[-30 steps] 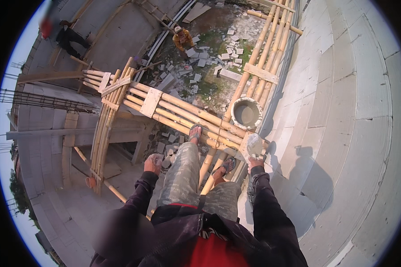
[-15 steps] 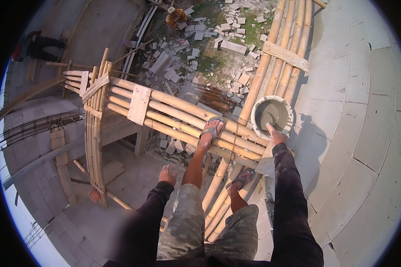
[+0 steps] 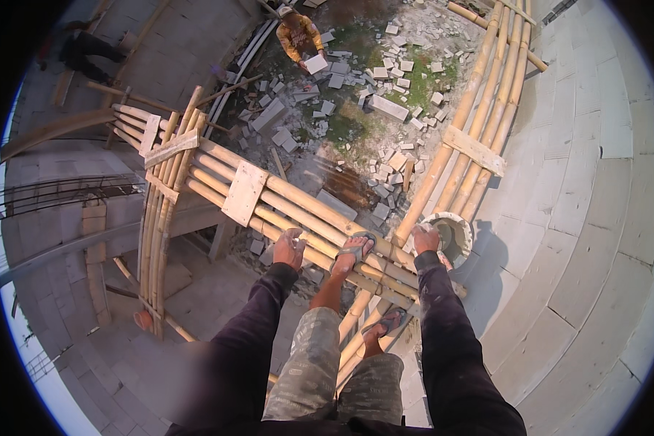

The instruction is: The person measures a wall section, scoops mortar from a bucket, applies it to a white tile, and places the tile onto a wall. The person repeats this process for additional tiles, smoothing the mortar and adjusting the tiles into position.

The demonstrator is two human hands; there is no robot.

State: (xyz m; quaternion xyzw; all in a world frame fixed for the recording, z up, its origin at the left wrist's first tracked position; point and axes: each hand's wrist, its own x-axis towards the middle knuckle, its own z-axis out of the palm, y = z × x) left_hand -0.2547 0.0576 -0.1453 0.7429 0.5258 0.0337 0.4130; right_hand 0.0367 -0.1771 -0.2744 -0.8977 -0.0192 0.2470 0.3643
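A round bucket point(image 3: 454, 243) of wet grey mortar, its rim crusted pale, stands at the right end of the bamboo platform point(image 3: 291, 200), beside the block wall. My right hand point(image 3: 426, 238) is at the bucket's left rim, fingers closed over the edge. What lies beneath its palm is hidden. My left hand point(image 3: 289, 249) hovers near the platform's near pole, left of my sandalled foot point(image 3: 354, 251). Its fingers are loosely bent and somewhat apart, and I see nothing held in them.
A light block wall point(image 3: 596, 240) rises along the right. Far below, broken blocks point(image 3: 389, 109) litter the ground, where a person in yellow point(image 3: 298, 36) holds a white block. Gaps show between the poles. Upright bamboo poles point(image 3: 163, 225) stand at left; a board point(image 3: 245, 193) crosses the platform.
My right hand has moved from the bucket's near side to its left rim. My left hand has risen forward toward the poles. The person below now holds up a block.
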